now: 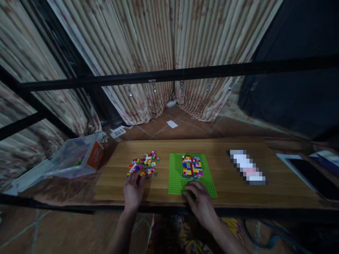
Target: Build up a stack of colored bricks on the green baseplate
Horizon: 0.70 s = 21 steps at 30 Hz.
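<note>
My left hand reaches into a loose pile of small coloured toy bricks on the left part of the table. Its thumb and fingers are apart, with the fingertips among the bricks and partly hidden. A green baseplate lies near the middle of the table. On it stands a block built of many-coloured bricks, roughly rectangular. My right hand rests over the plate's front edge, just in front of that block. The fingers there are bent, the thumb is apart from them, and no brick shows between them.
A clear plastic box with an orange label stands left of the wooden table. A blurred-out flat object lies to the right, and a dark tablet-like thing at the right end. A black rail crosses beyond the table.
</note>
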Tool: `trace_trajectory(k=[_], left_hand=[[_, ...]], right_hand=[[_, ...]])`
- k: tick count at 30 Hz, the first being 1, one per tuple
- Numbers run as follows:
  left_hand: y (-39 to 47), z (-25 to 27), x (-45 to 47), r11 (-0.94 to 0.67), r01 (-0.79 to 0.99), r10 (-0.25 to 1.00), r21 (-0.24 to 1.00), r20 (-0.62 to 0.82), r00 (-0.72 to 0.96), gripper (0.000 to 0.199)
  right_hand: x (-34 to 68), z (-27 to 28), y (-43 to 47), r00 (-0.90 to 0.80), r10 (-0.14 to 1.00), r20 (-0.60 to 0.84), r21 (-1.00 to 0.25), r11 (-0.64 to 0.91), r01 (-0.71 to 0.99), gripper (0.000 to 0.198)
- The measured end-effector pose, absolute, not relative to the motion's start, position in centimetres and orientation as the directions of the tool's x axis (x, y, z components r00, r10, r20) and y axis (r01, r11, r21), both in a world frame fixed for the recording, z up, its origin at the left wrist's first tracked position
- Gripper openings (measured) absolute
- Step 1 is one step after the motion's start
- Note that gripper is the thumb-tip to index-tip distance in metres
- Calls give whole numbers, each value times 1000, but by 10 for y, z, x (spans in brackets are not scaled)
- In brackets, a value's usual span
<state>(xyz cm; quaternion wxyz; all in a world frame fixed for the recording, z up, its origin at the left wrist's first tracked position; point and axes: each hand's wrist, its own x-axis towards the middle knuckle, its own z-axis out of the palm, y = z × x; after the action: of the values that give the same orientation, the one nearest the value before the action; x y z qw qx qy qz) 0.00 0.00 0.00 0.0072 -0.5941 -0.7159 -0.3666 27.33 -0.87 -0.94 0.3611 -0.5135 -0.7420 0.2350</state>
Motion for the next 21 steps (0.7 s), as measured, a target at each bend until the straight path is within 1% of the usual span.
trace_trajectory(k=[2, 4, 7, 10, 14, 17, 21], left_hand=[[-1, 9, 10, -27, 837, 833, 546, 475, -283, 29], [-5, 16, 27, -112, 802, 839, 587, 488, -240, 29], [-14, 21, 63, -244, 726, 876, 643, 467, -120, 22], [-25, 18, 97, -352, 617, 915, 704, 397, 70, 22], [-33, 16, 118, -299, 558, 948, 774, 307, 82, 25], [-35, 17, 119, -232, 539, 971, 810, 222, 84, 19], [-36, 14, 114, -177, 464, 984, 868, 138, 117, 18]], right_hand=[[272, -3, -13, -173, 943, 284, -775, 332, 538, 17], [270, 5, -17, -124, 963, 238, -847, 268, 459, 20], [262, 16, -20, -73, 991, 109, -953, 125, 275, 26], [256, 22, -21, -62, 998, -11, -997, -7, 79, 33], [254, 23, -23, -84, 992, -99, -990, -106, -89, 29], [255, 23, -26, -97, 983, -156, -964, -173, -203, 30], [257, 25, -30, -126, 969, -211, -935, -237, -264, 33]])
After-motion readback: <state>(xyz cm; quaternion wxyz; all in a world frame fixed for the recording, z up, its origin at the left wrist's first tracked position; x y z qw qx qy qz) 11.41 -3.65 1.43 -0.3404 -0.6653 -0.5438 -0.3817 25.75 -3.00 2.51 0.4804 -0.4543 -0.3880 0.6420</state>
